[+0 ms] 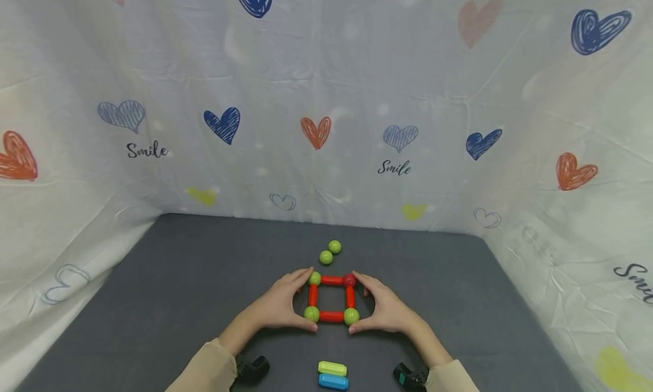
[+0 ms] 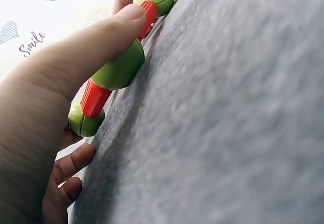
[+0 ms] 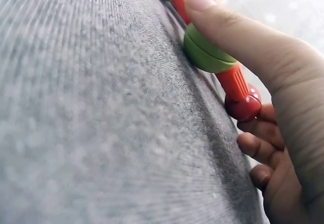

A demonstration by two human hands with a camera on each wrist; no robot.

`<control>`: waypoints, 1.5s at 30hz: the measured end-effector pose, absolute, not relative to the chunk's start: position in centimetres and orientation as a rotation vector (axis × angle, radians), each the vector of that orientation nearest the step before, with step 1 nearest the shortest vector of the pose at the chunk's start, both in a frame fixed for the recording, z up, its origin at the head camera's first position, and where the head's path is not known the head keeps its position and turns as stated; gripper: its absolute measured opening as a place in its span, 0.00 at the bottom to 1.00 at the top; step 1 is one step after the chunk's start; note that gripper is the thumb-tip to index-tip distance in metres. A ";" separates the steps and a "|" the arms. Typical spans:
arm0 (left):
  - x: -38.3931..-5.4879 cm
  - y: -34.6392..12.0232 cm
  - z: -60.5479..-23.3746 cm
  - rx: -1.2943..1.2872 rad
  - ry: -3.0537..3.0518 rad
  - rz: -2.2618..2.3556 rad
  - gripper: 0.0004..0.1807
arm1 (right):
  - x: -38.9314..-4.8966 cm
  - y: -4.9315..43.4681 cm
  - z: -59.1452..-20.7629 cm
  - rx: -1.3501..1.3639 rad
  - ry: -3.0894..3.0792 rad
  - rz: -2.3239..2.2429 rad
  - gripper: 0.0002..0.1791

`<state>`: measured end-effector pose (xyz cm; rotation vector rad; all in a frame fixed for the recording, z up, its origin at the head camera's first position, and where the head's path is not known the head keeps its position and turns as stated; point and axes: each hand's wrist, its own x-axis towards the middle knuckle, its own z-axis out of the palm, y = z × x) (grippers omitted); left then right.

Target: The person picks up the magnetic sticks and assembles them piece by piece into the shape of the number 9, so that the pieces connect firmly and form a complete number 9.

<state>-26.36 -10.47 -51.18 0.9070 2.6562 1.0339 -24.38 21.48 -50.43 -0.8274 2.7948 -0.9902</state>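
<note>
A square frame (image 1: 332, 316) of red rods and balls lies on the grey table between the two hands. Three of its corner balls are green; the far right corner ball (image 1: 349, 280) is red. My left hand (image 1: 278, 301) grips the left side, thumb at the near green ball (image 2: 121, 70) and fingertips at the far one (image 2: 83, 119). On the opposite side my right hand (image 1: 384, 307) holds the frame the same way, its thumb against the near green ball (image 3: 205, 52) and its fingers by the red ball (image 3: 244, 105).
Two loose green balls (image 1: 326, 257) sit just beyond the frame. Nearer the body, a yellow-green rod (image 1: 332, 369) and a blue rod (image 1: 334, 381) lie side by side. A white curtain (image 1: 316, 171) printed with hearts hangs behind the table (image 1: 204, 256) and along its sides.
</note>
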 end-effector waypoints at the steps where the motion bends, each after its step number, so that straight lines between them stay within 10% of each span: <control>1: -26.5 -10.5 -51.1 0.906 2.658 1.032 0.71 | -24.5 21.4 -50.4 -0.834 2.796 -0.988 0.67; 24: -27.7 -10.9 -51.4 0.900 2.687 1.044 0.71 | -26.2 21.1 -49.9 -0.857 2.802 -1.021 0.63; 35: -27.7 -10.8 -51.3 0.902 2.678 1.049 0.71 | -25.0 20.9 -49.4 -0.832 2.882 -1.398 0.32; 45: -27.7 -10.9 -51.3 0.890 2.679 1.042 0.70 | -22.3 20.4 -47.7 -0.871 2.892 -1.519 0.27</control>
